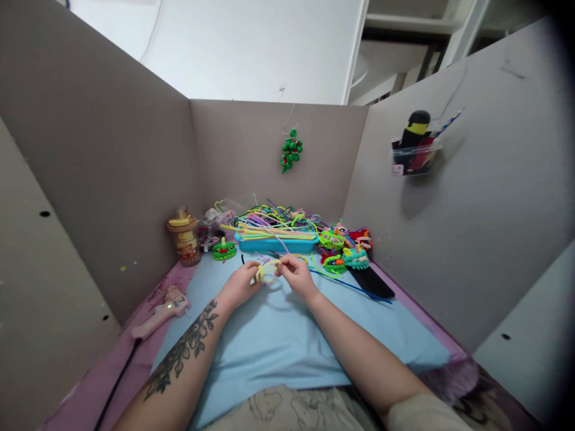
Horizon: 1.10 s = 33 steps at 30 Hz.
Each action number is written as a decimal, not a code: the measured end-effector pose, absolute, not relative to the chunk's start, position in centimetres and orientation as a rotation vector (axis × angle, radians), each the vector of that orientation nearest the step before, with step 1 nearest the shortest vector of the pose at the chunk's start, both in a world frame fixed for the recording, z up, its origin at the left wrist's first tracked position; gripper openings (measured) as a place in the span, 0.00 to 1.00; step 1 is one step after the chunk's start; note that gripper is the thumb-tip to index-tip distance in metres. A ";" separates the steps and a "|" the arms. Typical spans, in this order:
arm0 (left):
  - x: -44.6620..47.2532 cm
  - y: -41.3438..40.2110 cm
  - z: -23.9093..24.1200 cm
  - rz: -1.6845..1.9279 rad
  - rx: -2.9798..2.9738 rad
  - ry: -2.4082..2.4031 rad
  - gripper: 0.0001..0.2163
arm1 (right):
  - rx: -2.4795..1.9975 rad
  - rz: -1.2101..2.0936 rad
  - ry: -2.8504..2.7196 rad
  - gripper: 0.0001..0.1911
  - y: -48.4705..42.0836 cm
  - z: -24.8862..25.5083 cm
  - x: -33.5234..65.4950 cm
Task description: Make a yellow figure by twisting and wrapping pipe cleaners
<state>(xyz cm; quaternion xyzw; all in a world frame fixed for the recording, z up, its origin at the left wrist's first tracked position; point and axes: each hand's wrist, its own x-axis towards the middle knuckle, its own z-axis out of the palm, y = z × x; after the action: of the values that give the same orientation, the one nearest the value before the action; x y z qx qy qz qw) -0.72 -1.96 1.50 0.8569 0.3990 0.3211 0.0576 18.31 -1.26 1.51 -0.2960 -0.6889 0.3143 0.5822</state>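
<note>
Between my hands, above the light blue cloth [287, 335], is a pale yellow pipe cleaner [268, 272] bent into rounded loops. My left hand [242, 284] pinches its left side. The fingers of my right hand [296, 275] close on its right end. A lilac strand shows around the loops, but I cannot tell whether it is joined to them. Just beyond my hands stands a blue tray [278, 245] heaped with pipe cleaners [276, 224] in many colours. A dark blue pipe cleaner [354, 285] lies on the cloth to the right.
A pink glue gun [164, 314] with a black cord lies at left, near a lidded cup [185, 239]. One green fuzzy figure [223, 249] sits left of the tray; several colourful ones [354, 257] sit right, by a black flat piece [371, 282]. Grey panels [278, 149] enclose the table.
</note>
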 end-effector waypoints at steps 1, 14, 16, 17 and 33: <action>-0.7 -2.0 1.5 0.972 2.599 1.211 0.07 | -0.683 0.739 -1.597 0.10 -1.4 1.6 18.3; -0.8 -2.0 1.5 1.006 2.639 1.189 0.07 | -0.651 0.834 -1.566 0.08 -1.2 0.7 17.7; -0.7 -2.1 1.5 1.029 2.652 1.129 0.09 | -0.695 0.870 -1.560 0.09 -1.0 0.5 17.6; -0.6 -2.1 1.6 1.044 2.658 1.100 0.10 | -0.710 0.895 -1.550 0.09 -0.9 0.4 17.6; -0.5 -2.0 1.5 1.255 2.620 1.094 0.03 | -0.992 0.083 -1.820 0.04 -1.3 -0.3 16.9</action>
<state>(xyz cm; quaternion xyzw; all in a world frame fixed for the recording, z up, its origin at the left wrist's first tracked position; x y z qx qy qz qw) -0.47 -1.98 1.47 0.8439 0.3525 0.4041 0.0188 16.91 -1.29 -0.34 -0.4117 -0.7554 0.0346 0.5086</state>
